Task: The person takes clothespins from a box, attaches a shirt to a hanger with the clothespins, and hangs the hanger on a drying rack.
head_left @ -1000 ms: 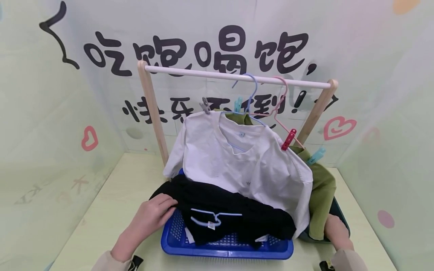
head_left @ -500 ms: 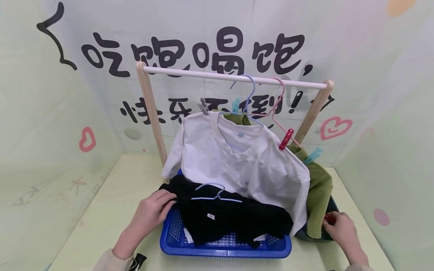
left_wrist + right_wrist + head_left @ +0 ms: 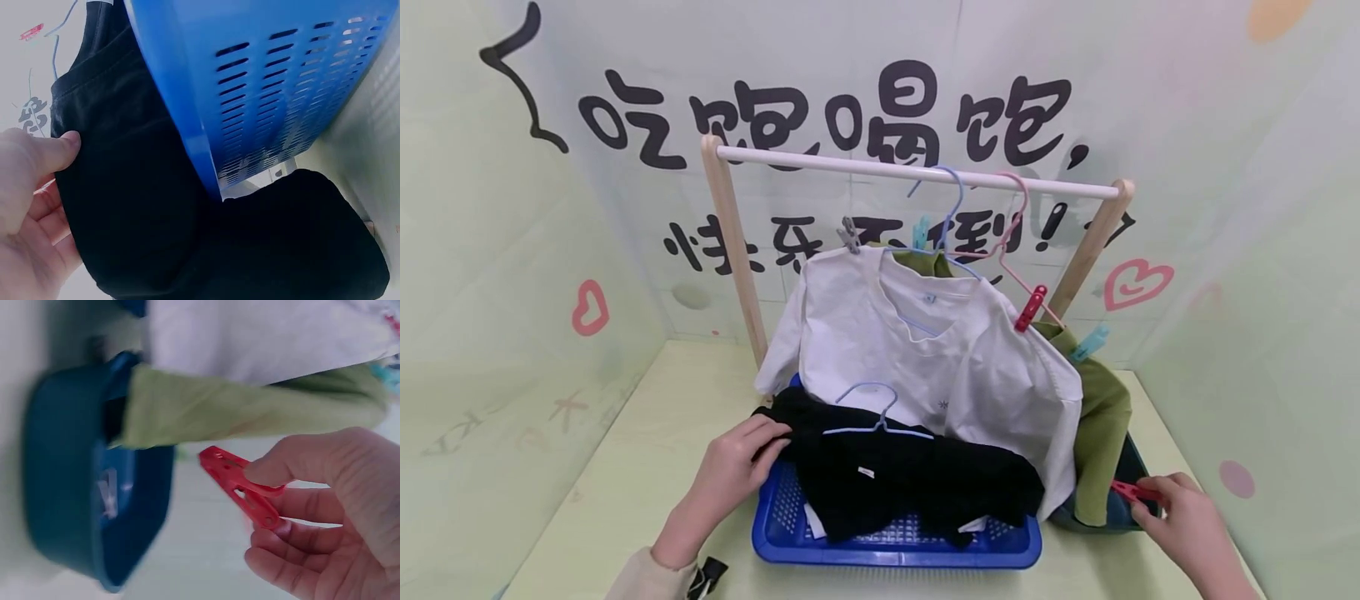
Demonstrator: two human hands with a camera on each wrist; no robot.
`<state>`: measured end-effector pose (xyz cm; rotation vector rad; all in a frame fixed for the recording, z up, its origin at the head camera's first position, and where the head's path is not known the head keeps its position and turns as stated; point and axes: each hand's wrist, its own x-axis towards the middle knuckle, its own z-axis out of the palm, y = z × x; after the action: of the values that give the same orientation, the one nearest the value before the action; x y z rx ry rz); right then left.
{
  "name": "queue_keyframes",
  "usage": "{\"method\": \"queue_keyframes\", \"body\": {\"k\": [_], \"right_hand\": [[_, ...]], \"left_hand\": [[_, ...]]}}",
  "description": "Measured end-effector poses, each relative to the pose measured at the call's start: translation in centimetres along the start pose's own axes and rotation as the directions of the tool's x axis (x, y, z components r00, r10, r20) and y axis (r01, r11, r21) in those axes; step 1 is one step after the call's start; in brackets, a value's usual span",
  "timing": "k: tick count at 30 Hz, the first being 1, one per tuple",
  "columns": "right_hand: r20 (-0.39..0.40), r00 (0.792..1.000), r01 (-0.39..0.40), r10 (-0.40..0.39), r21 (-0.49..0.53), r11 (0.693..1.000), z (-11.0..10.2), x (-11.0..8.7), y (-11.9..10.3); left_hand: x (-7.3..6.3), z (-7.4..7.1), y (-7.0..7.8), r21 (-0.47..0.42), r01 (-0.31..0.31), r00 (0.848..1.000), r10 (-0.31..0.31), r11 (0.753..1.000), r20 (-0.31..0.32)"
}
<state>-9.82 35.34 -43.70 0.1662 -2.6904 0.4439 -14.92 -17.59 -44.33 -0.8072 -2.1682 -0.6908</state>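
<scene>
My left hand (image 3: 737, 462) pinches the shoulder edge of a black T-shirt (image 3: 917, 479), thumb on top in the left wrist view. That shirt lies over a blue perforated basket (image 3: 895, 558). A light blue hanger (image 3: 882, 428) stands up out of its neck, the rest of the hanger hidden inside. At the right, my right hand (image 3: 1187, 521) holds a red clothespin (image 3: 234, 481) between thumb and fingers, its tip pointing left in the head view. The clothespin is just outside a dark teal bin (image 3: 69, 481), which holds at least one pale clothespin (image 3: 108, 494).
Behind stands a wooden rack with a white rod (image 3: 850, 166). A white shirt (image 3: 880, 350) hangs there, with a grey clothespin (image 3: 850, 235) and a red one at its shoulders. Behind it hangs a green shirt (image 3: 1101, 442), its sleeve reaching over the teal bin.
My right hand has come up out of the teal bin with the red clothespin. The blue hanger's hook has swung from lying forward to standing up. My left hand keeps its pinch on the black T-shirt.
</scene>
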Motion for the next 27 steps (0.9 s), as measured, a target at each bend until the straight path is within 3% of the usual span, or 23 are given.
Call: {"method": "queue_keyframes", "body": {"k": [9, 14, 17, 21, 24, 27], "right_hand": [[-0.025, 0.99, 0.137, -0.136, 0.036, 0.99, -2.7, 0.0, -4.0], [-0.105, 0.952, 0.299, -0.288, 0.118, 0.947, -3.2, 1.0, -7.1], [-0.158, 0.913, 0.4, -0.376, 0.165, 0.901, -3.0, 1.9, -9.4], [-0.206, 0.844, 0.532, -0.495, 0.2, 0.823, -2.3, 3.6, -12.9], [-0.191, 0.803, 0.595, -0.564, 0.23, 0.77, -1.7, 4.9, -15.5], [-0.16, 0.776, 0.629, -0.61, 0.259, 0.733, -1.2, 5.8, -17.5]], "left_hand": [[0.2, -0.1, 0.2, -0.009, 0.023, 1.0, -0.023, 1.0, -0.015], [0.3, -0.1, 0.2, -0.018, 0.035, 0.999, -0.035, 0.999, -0.006], [0.3, -0.1, 0.3, -0.036, 0.05, 0.999, -0.05, 0.998, 0.001], [0.4, -0.2, 0.3, -0.067, 0.06, 0.998, -0.06, 0.996, -0.003], [0.4, -0.3, 0.2, -0.078, 0.064, 0.998, -0.065, 0.995, -0.01], [0.4, -0.3, 0.2, -0.088, 0.065, 0.998, -0.066, 0.994, -0.011]]}}
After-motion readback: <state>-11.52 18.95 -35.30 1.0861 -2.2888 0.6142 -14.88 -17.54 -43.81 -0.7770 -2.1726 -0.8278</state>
